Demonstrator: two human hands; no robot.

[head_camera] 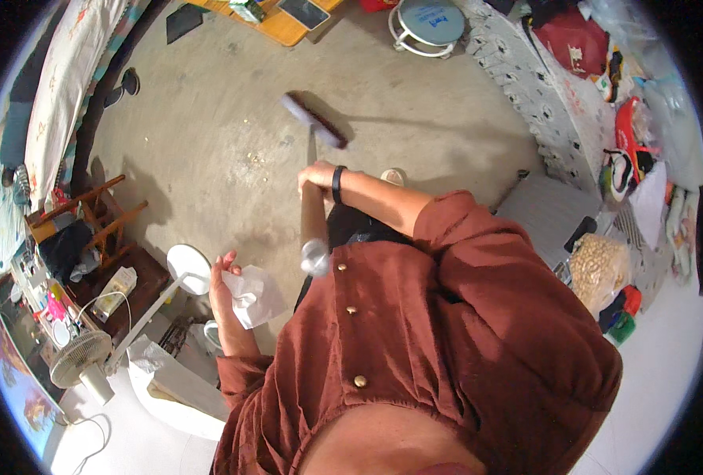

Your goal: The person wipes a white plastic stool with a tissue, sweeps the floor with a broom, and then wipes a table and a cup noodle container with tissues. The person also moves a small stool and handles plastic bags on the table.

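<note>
My right hand (317,180), with a dark band on its wrist, grips the handle of a broom (312,219). The handle's pale end points up toward my chest. Farther out, the broom's wide head (314,120) is at the floor, slightly blurred, with dark bristles along one side. Small pale crumbs (255,160) lie scattered on the concrete floor (203,136) to the left of the broom. My left hand (225,276) is low at my left side and holds a crumpled white tissue (250,295); part of its grip is hidden.
A standing fan (82,359) and a wooden chair (111,222) stand at the left. At the far side are a wooden table (289,32) with a phone (304,12) and a round stool (431,22). A cloth-covered bed (518,83) bearing bags runs along the right.
</note>
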